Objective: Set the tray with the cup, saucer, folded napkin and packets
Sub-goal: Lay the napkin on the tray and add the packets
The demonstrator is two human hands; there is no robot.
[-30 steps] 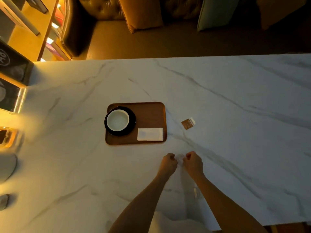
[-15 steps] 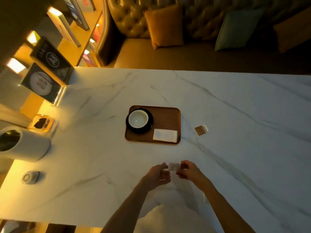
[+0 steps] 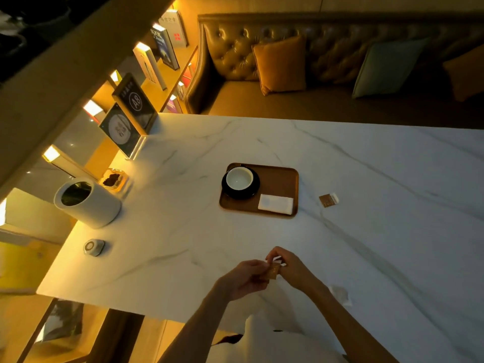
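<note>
A brown wooden tray [image 3: 277, 179] lies mid-table. On its left side a white cup [image 3: 239, 178] sits on a black saucer [image 3: 255, 190]. A folded white napkin [image 3: 275, 204] lies at the tray's near right corner. A brown-and-white packet [image 3: 328, 199] lies on the marble to the right of the tray. Near the table's front edge my left hand [image 3: 245, 279] and my right hand [image 3: 290, 267] together pinch a second small brown packet [image 3: 272, 272] just above the tabletop.
White marble table [image 3: 392, 231]. At its left end stand a white cylindrical bin [image 3: 86, 203], a small round device [image 3: 93, 247], a glass dish [image 3: 114, 179] and menu stands [image 3: 125, 127]. A crumpled white paper [image 3: 340, 294] lies by my right forearm. A leather bench with cushions runs behind.
My head has turned left and pulled back, bringing the bin and menu stands into view. Both hands stay together near the front edge, and the small packet between them now shows its brown face.
</note>
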